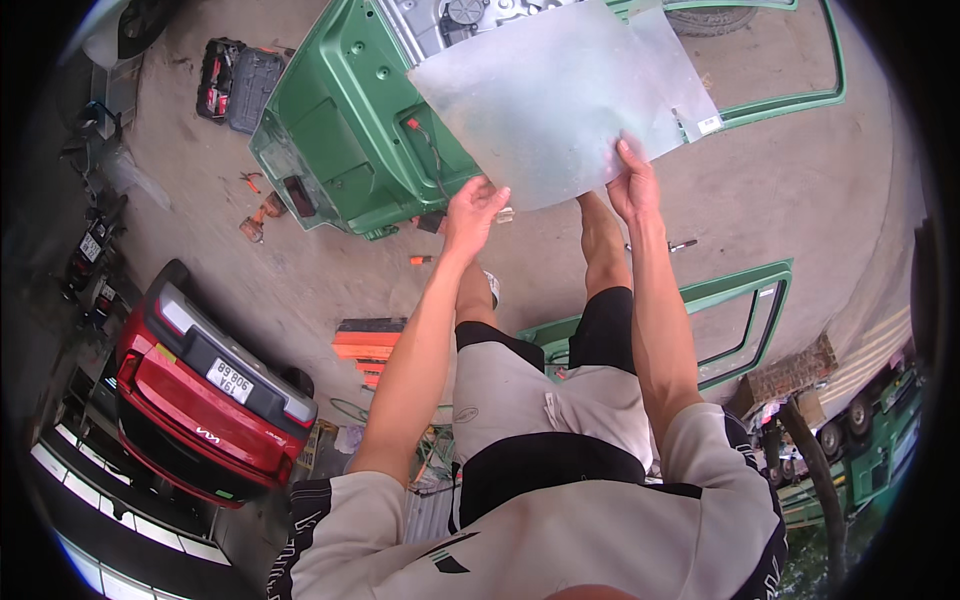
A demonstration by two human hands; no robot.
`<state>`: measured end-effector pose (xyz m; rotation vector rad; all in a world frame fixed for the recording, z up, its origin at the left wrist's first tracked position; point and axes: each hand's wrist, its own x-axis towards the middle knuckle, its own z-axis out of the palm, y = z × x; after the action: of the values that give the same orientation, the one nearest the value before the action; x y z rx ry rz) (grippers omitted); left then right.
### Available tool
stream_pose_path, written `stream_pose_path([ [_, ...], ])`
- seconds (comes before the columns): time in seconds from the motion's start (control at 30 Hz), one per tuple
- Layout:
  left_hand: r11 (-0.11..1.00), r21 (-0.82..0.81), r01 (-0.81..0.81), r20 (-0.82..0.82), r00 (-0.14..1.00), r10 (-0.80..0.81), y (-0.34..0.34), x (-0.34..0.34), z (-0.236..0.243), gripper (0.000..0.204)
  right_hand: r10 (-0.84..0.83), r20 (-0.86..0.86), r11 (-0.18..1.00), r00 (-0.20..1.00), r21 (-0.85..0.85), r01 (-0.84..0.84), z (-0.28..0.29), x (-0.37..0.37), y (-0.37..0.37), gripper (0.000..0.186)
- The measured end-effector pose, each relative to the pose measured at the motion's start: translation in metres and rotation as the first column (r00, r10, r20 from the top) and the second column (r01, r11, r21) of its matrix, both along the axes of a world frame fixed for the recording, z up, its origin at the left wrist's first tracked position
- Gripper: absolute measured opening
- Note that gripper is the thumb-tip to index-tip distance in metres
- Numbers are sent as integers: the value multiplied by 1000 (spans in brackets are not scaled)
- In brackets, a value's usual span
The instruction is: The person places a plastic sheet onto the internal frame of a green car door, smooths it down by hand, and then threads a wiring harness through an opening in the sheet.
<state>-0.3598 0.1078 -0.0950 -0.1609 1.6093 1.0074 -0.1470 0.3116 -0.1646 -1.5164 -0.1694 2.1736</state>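
Note:
A thin silvery sheet is held by both of my hands over a green vehicle door, which lies on the floor with its inner side up. My left hand grips the sheet's lower left corner, thumb on top. My right hand pinches its lower edge further right. The sheet hides part of the door and its metal mechanism. A small white label is at the sheet's right side.
An open toolbox, orange drill and pliers lie left of the door. Another green door frame lies lower right, orange boxes near my legs. A red car stands lower left, motorbikes at the far left.

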Motion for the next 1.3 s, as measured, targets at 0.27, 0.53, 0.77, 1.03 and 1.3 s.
stream_pose_path([
  [0.27, 528, -752, 395, -293, 517, -805, -76, -74, -160, 35, 205, 585, 878, 785, 244, -411, -57, -56, -76, 21],
  [0.53, 837, -495, 232, -346, 831, -435, -165, -23, -200, 25, 121, 706, 792, 698, 355, -496, -111, -71, -135, 26],
  [0.77, 864, -381, -330, -111, 944, 311, -237, 58, -187, 40, 299, 816, 635, 495, 218, -741, -112, -82, -178, 26],
  [1.03, 964, -263, -39, -465, 880, -92, -229, 109, -152, 27, 221, 697, 891, 682, 139, -432, -110, -94, -189, 27],
  [1.3, 758, -400, -516, -368, 847, 383, -241, 143, -134, 53, 275, 628, 880, 728, 139, -453, -112, -74, -190, 31],
])
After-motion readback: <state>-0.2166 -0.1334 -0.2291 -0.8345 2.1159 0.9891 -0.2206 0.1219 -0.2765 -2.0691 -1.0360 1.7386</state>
